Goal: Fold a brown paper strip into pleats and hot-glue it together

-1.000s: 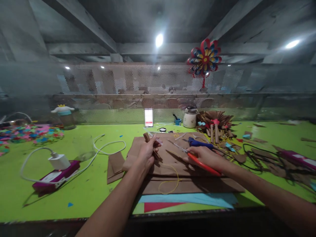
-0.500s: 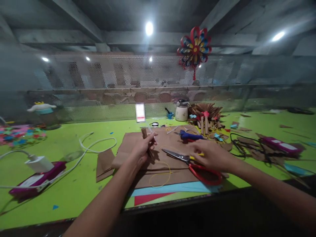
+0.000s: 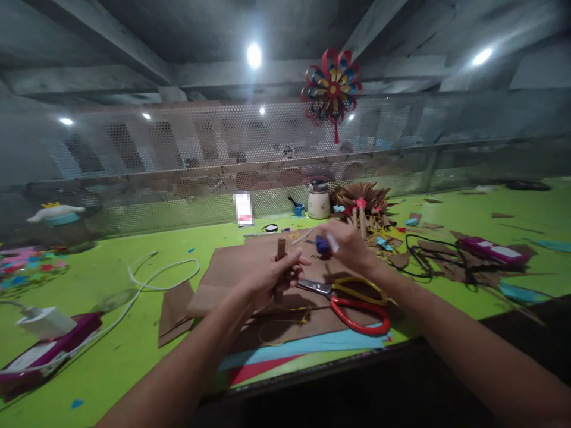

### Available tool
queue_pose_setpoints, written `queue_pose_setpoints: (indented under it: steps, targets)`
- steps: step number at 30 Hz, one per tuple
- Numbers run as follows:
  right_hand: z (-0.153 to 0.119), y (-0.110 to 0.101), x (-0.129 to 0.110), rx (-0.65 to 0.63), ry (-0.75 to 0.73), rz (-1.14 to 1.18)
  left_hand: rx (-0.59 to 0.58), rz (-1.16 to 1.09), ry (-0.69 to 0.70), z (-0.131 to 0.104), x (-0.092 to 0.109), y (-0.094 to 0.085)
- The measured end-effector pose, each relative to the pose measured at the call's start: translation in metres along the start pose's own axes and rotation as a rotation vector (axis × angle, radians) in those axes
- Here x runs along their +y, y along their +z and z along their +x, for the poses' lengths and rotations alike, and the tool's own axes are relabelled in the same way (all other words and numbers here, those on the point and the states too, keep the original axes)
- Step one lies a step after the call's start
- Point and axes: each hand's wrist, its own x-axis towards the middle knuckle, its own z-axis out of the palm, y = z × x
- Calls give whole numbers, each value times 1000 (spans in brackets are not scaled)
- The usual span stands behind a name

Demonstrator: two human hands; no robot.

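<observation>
My left hand is closed around a narrow brown rolled or folded paper piece, held upright above the brown paper sheets. My right hand, partly smeared by motion, is closed over a blue tool that looks like a glue gun; most of its body is hidden. Below both hands lie scissors with one red and one yellow handle loop, blades pointing left towards my left hand. A thin yellow string loops over the paper's front. A thin pale stick lies behind.
Blue paper and red paper show at the table's front edge. A white cable and power strip are left; another strip is right. A jar and paper craft pile stand behind.
My right hand has left the scissors and moved back to the blue tool. The scissors now lie with both handles exposed. My left hand has turned the brown piece more upright; the view has shifted.
</observation>
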Motion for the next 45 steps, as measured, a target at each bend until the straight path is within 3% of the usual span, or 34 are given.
queue_pose_setpoints:
  steps: [2,4,7,10,12,16,20,23,25,28,31,34,37,41,45]
  targets:
    - [0,-14,26,162,281,114,89,-28,57,11,4,-5]
    - [-2,-23,47,162,439,194,174,-65,54,23,4,-8]
    - [-9,-21,61,-61,388,46,238,-109,44,35,-2,-8]
    - [-18,-7,61,-304,325,-108,224,-142,41,38,-12,-5]
    - [-22,3,61,-377,314,-117,226,-142,29,37,-16,-5]
    - [-23,9,66,-270,285,-26,228,-156,1,35,-21,-9]
    - [-16,0,68,-109,300,4,203,-195,7,36,-26,-13]
    - [-7,-6,55,46,403,82,218,-189,55,36,-28,-14]
    - [-1,-5,35,116,490,280,246,-185,114,35,-27,-13]
    - [6,-1,-4,84,515,717,246,-161,225,31,-21,-8]
    - [12,4,-41,61,530,892,237,-81,335,25,-13,-1]
    - [17,10,-61,36,528,866,371,0,415,21,-8,4]
    - [18,24,-62,48,484,718,469,-2,390,20,-9,2]
    - [13,48,-52,115,380,532,348,-123,338,22,-15,-2]
    - [5,62,-47,155,369,479,233,-275,254,26,-19,-1]
